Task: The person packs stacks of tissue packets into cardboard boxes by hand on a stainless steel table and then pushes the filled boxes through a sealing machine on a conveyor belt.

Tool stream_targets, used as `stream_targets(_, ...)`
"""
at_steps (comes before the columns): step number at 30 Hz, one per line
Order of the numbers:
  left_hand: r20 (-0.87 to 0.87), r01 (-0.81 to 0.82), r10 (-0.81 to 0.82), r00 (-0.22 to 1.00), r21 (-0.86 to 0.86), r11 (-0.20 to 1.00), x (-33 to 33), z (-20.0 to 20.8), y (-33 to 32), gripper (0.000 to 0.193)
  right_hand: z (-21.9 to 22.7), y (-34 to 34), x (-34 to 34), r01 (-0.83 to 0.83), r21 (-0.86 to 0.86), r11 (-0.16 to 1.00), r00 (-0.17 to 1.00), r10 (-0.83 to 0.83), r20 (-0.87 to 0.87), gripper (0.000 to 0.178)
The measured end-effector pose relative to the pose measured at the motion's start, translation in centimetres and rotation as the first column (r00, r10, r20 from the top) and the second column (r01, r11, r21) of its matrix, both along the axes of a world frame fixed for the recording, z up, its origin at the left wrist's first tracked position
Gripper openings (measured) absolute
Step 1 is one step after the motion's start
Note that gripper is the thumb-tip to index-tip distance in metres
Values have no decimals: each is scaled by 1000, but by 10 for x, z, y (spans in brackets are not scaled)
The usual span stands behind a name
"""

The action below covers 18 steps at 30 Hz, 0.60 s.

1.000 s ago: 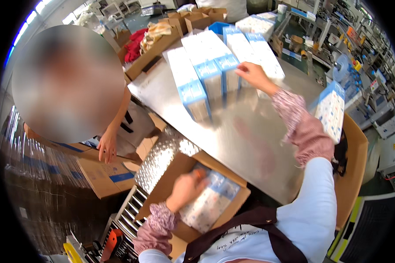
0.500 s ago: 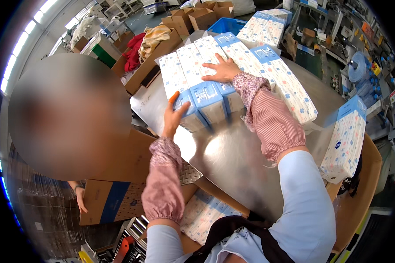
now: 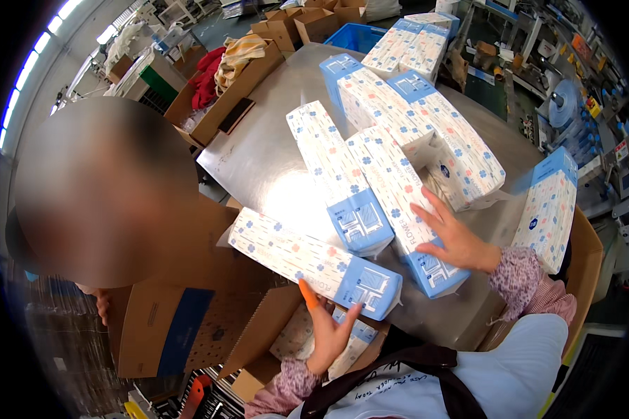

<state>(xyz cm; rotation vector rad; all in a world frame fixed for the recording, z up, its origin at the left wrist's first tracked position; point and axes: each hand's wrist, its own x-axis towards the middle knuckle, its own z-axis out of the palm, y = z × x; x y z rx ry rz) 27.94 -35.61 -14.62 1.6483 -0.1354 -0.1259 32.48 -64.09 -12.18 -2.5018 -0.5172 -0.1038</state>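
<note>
My left hand point(image 3: 326, 335), its finger in an orange cover, has its fingers spread against the near side of a long white tissue pack point(image 3: 297, 258) with a blue end. That pack lies slanted over the table's near edge, above an open carton point(image 3: 272, 325) holding similar packs. My right hand point(image 3: 461, 241) rests open, fingers apart, on a second tissue pack point(image 3: 388, 181). A third tissue pack point(image 3: 328, 150) lies just left of it. Further right, two more tissue packs point(image 3: 377, 98) point(image 3: 454, 133) lie side by side on the metal table point(image 3: 258, 146).
A person at left holds a brown carton point(image 3: 150, 328) with a blue stripe. One tissue pack point(image 3: 548, 209) stands by a carton at the right. More packs point(image 3: 405, 49), a blue crate point(image 3: 356, 36) and a carton with cloths point(image 3: 220, 87) sit at the far side.
Both hands have come nearer to me. Three packs that stood together have been drawn nearer and fanned apart, one turned crosswise at the near edge. The person's carton has shifted slightly.
</note>
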Motion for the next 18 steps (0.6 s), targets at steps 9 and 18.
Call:
stream_targets(9, 211, -205, 169, 963, 162, 965, 201, -27, 58, 76, -24, -7, 124, 64, 132, 989, 996, -73, 60, 66)
stream_targets(18, 298, -212, -154, 942, 886, 413, 235, 22, 6, 87, -49, 24, 209, -17, 396, 918, 995, -22, 94, 75)
